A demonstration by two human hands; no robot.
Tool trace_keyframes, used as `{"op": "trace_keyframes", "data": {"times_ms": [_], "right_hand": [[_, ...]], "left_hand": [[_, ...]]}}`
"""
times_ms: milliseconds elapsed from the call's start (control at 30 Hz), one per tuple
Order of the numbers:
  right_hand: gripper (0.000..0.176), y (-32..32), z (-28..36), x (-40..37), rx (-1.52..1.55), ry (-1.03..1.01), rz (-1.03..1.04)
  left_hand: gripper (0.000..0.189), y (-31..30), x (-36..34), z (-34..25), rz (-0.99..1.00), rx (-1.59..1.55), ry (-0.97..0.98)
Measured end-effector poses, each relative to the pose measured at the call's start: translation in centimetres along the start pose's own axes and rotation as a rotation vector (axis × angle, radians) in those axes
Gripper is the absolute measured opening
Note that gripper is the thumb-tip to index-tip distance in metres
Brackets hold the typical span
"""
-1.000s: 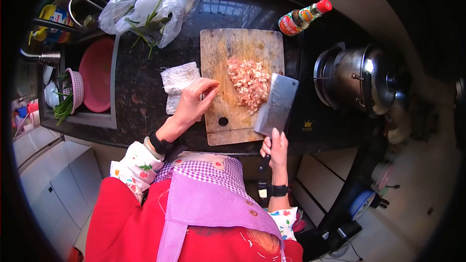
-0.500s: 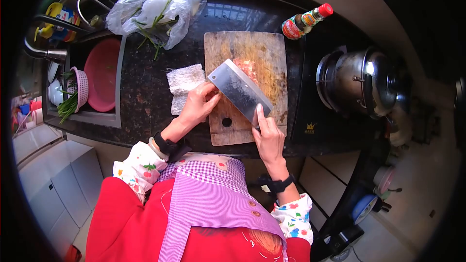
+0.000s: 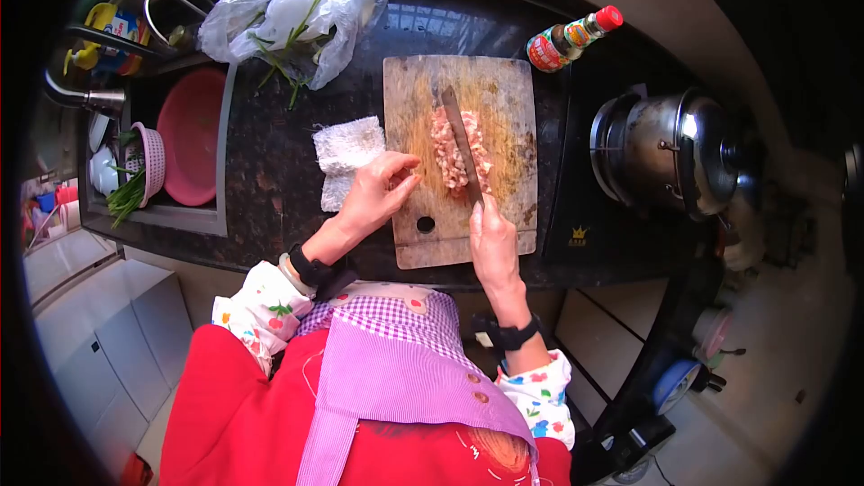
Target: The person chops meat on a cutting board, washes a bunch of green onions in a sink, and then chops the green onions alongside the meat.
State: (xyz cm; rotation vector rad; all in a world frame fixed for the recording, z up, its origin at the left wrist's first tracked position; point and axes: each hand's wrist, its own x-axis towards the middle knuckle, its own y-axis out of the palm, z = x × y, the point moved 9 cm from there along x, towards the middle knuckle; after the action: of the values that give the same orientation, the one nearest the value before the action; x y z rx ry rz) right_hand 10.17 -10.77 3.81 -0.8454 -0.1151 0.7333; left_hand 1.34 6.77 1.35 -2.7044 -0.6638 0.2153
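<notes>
A clear plastic bag sits on the dark worktop, green stalks poking from it. Nearby lies a crumpled white cloth. The sink holds a pink basin and, beside it, a basket with greens. Across the worktop — a red-capped bottle and a lidded metal pot.

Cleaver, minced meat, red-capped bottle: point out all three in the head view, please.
Cleaver (image 3: 462,144): head view, midway along the blade.
Minced meat (image 3: 445,151): head view, the part left of the blade.
Red-capped bottle (image 3: 545,50): head view, the red label on its body.
</notes>
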Motion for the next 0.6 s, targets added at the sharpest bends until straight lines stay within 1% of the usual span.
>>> {"op": "trace_keyframes", "data": {"times_ms": [67, 133, 233, 267, 300, 367, 400, 433, 500, 567, 600], "right_hand": [[0.025, -1.2, 1.6, -0.1, -0.001, 0.027, 0.029], [0.024, -4.3, 4.5, -0.3, 0.136, -0.035, -0.112], [0.022, -3.8, 4.7, -0.9, 0.094, -0.036, -0.115], [0.021, -0.5, 1.4, -0.5, 0.0, 0.008, -0.018], [0.021, -0.5, 1.2, -0.3, 0.0, 0.007, -0.024], [0.022, 0.2, 0.2, 0.1, -0.07, 0.073, 0.089], [0.021, -0.8, 1.3, 0.2, -0.002, 0.02, 0.045], [0.021, -1.5, 2.4, 0.0, -0.002, 0.022, 0.049], [0.019, -4.5, 5.3, -0.5, 0.122, -0.116, -0.184], [0.019, -3.6, 4.2, -0.5, 0.126, -0.118, -0.207], [0.02, -1.0, 1.9, -0.1, 0.013, -0.082, -0.095]], "left_hand": [[0.024, -0.2, 0.0, 0.0, 0.009, 0.006, 0.0], [0.024, 0.0, -0.1, 0.2, 0.022, 0.008, -0.001], [0.022, -0.1, 0.0, -0.1, -0.012, -0.007, 0.053], [0.023, 0.0, 0.0, -0.2, -0.011, -0.003, 0.053], [0.023, 0.0, 0.1, -0.3, -0.01, 0.003, 0.053], [0.023, -0.2, 0.3, -0.9, -0.004, -0.002, 0.047], [0.024, -0.2, 0.0, -0.8, 0.011, -0.011, 0.033], [0.024, -0.1, -0.1, -0.6, 0.012, -0.012, 0.028], [0.024, 0.0, -0.3, 0.0, 0.016, -0.006, 0.015], [0.023, 0.2, -0.4, 0.3, 0.019, -0.004, 0.005], [0.023, 0.2, -0.3, 0.3, 0.02, -0.004, 0.001]]}}
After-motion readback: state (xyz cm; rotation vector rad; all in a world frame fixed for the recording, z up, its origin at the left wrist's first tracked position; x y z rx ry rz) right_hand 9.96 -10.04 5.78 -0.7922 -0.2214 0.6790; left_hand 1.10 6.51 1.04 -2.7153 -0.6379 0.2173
